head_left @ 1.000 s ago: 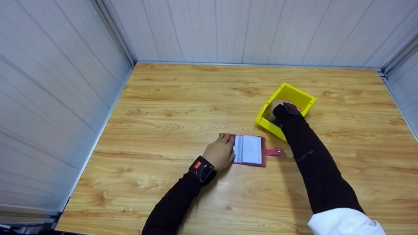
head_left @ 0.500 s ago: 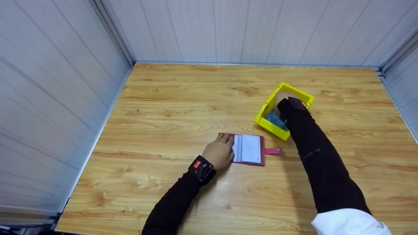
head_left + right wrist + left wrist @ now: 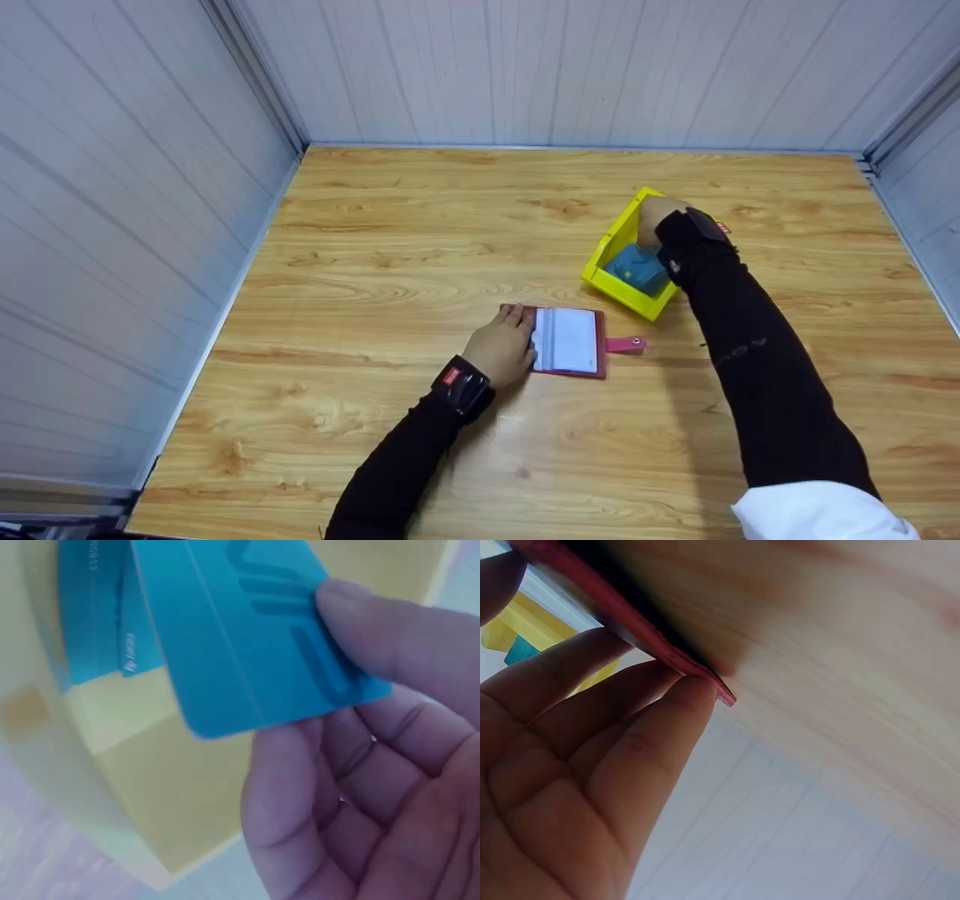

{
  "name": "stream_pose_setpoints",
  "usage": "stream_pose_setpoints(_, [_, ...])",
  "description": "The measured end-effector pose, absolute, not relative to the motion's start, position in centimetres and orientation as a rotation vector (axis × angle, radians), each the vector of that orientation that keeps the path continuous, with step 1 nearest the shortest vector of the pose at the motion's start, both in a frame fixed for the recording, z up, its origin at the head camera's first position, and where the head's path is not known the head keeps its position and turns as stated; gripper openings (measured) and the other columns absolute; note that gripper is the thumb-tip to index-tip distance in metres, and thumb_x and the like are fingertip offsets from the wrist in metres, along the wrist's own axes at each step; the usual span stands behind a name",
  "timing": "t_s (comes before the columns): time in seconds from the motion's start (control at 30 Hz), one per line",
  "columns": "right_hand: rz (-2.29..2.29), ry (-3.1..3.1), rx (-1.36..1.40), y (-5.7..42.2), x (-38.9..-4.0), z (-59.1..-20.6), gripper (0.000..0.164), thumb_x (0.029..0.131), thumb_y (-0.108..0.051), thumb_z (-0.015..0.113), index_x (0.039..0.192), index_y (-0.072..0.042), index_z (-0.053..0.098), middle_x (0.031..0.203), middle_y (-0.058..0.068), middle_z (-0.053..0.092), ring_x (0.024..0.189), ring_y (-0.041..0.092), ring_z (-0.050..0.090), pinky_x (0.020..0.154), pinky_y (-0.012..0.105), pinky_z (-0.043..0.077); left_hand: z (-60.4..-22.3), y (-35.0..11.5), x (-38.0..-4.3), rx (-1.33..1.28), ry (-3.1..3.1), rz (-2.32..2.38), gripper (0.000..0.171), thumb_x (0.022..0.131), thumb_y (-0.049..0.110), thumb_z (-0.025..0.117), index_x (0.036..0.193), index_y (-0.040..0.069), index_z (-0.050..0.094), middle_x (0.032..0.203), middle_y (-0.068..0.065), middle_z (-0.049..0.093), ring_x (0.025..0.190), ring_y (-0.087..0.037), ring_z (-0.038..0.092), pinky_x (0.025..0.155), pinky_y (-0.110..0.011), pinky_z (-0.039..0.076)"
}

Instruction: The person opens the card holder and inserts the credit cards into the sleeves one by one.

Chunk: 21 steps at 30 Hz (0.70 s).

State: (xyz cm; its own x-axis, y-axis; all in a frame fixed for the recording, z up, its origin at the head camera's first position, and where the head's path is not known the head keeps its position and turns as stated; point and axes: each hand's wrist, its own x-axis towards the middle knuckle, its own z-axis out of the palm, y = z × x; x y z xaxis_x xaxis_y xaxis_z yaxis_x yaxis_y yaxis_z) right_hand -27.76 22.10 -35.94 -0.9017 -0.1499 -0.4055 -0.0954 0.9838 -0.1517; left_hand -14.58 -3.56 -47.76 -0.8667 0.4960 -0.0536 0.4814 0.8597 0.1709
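A red card holder [image 3: 574,341] lies open on the table, with clear plastic sleeves inside and a pink snap strap pointing right. My left hand [image 3: 499,351] rests on its left cover; in the left wrist view the straight fingertips press at the red edge [image 3: 652,637]. Inside a yellow bin [image 3: 626,298], my right hand [image 3: 661,217] pinches a blue card [image 3: 232,637] between thumb and fingers. More blue cards [image 3: 90,615] lie in the bin behind the held one. From the head view, the right fingertips are hidden by the wrist and bin.
The wood-grain table [image 3: 390,225] spreads left of and around the holder. Pale panels [image 3: 465,67] enclose its back and sides. The bin stands just behind and right of the holder, close to the strap.
My right hand has shifted back and right within the bin, bringing the blue cards into sight in front of it. The left hand and card holder stay put.
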Motion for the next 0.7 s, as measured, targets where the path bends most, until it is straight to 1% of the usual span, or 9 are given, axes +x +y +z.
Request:
stream_pose_setpoints(0.17, [-0.226, 2.716, -0.21, 22.5, -27.8, -34.2, 0.026, 0.077, 0.002, 0.046, 0.056, -0.011, 0.037, 0.053, 0.0, 0.031, 0.049, 0.015, 0.03, 0.046, 0.024, 0.027, -47.7, -3.6, -14.5, 0.776, 2.942, 0.231, 0.057, 0.087, 0.032, 0.055, 0.134, 0.001, 0.045, 0.138, -0.02, 0.042, 0.128, -0.035, 0.039, 0.105, -0.038, 0.034])
stream_pose_setpoints(0.27, [-0.281, 2.771, -0.22, 22.9, -27.5, -32.7, 0.026, 0.074, 0.001, 0.044, 0.054, -0.012, 0.034, 0.051, -0.002, 0.028, 0.046, 0.014, 0.028, 0.044, 0.024, 0.025, -47.6, -3.7, -14.5, 0.773, 2.938, 0.237, 0.057, 0.087, 0.032, 0.055, 0.134, 0.001, 0.045, 0.139, -0.02, 0.042, 0.128, -0.036, 0.039, 0.105, -0.038, 0.035])
stream_pose_setpoints(0.33, [-0.348, 2.815, -0.21, 23.0, -27.2, -31.8, 0.027, 0.077, -0.001, 0.043, 0.054, -0.011, 0.034, 0.05, -0.002, 0.027, 0.044, 0.013, 0.026, 0.043, 0.024, 0.025, -47.6, -3.7, -14.4, 0.767, 2.935, 0.238, 0.057, 0.088, 0.032, 0.054, 0.134, 0.001, 0.045, 0.139, -0.02, 0.041, 0.128, -0.035, 0.039, 0.104, -0.038, 0.035])
stream_pose_setpoints(0.4, [-0.443, 2.857, -0.207, 22.9, -26.7, -31.1, 0.024, 0.084, -0.006, 0.043, 0.06, -0.006, 0.043, 0.054, 0.001, 0.035, 0.047, 0.015, 0.03, 0.045, 0.026, 0.027, -47.6, -3.7, -14.4, 0.762, 2.933, 0.239, 0.057, 0.088, 0.032, 0.054, 0.134, 0.001, 0.045, 0.139, -0.021, 0.041, 0.128, -0.035, 0.039, 0.104, -0.038, 0.035])
stream_pose_setpoints(0.47, [-0.553, 2.883, -0.209, 22.7, -26.1, -30.8, 0.021, 0.09, -0.012, 0.043, 0.075, -0.001, 0.051, 0.066, 0.006, 0.045, 0.055, 0.019, 0.037, 0.051, 0.03, 0.031, -47.6, -3.8, -14.4, 0.753, 2.932, 0.242, 0.057, 0.088, 0.032, 0.054, 0.134, 0.001, 0.044, 0.139, -0.021, 0.041, 0.128, -0.035, 0.039, 0.104, -0.038, 0.035])
stream_pose_setpoints(0.53, [-0.657, 2.885, -0.215, 22.5, -25.7, -30.9, 0.021, 0.094, -0.018, 0.043, 0.091, 0.0, 0.053, 0.078, 0.01, 0.049, 0.064, 0.021, 0.042, 0.056, 0.032, 0.034, -47.6, -3.8, -14.4, 0.757, 2.94, 0.247, 0.057, 0.087, 0.032, 0.055, 0.134, 0.001, 0.045, 0.139, -0.02, 0.041, 0.128, -0.035, 0.039, 0.103, -0.038, 0.036])
stream_pose_setpoints(0.57, [-0.708, 2.876, -0.217, 22.4, -25.4, -31.1, 0.024, 0.095, -0.021, 0.044, 0.1, 0.0, 0.053, 0.086, 0.012, 0.051, 0.069, 0.022, 0.043, 0.059, 0.033, 0.034, -47.6, -3.8, -14.4, 0.758, 2.943, 0.249, 0.056, 0.087, 0.031, 0.055, 0.134, 0.001, 0.045, 0.138, -0.02, 0.042, 0.128, -0.035, 0.039, 0.103, -0.038, 0.037])
stream_pose_setpoints(0.63, [-0.813, 2.844, -0.214, 22.1, -25.0, -31.8, 0.026, 0.095, -0.024, 0.045, 0.104, -0.001, 0.053, 0.09, 0.012, 0.054, 0.072, 0.022, 0.047, 0.06, 0.033, 0.038, -47.6, -3.7, -14.4, 0.762, 2.946, 0.252, 0.056, 0.087, 0.031, 0.055, 0.134, 0.001, 0.046, 0.138, -0.02, 0.042, 0.128, -0.035, 0.04, 0.102, -0.038, 0.038])
stream_pose_setpoints(0.7, [-0.919, 2.809, -0.213, 21.8, -24.4, -32.7, 0.025, 0.095, -0.025, 0.046, 0.104, -0.003, 0.053, 0.092, 0.011, 0.056, 0.073, 0.02, 0.051, 0.06, 0.03, 0.042, -47.7, -3.6, -14.4, 0.771, 2.95, 0.251, 0.056, 0.087, 0.031, 0.055, 0.133, 0.001, 0.046, 0.138, -0.02, 0.043, 0.128, -0.035, 0.04, 0.102, -0.038, 0.038])
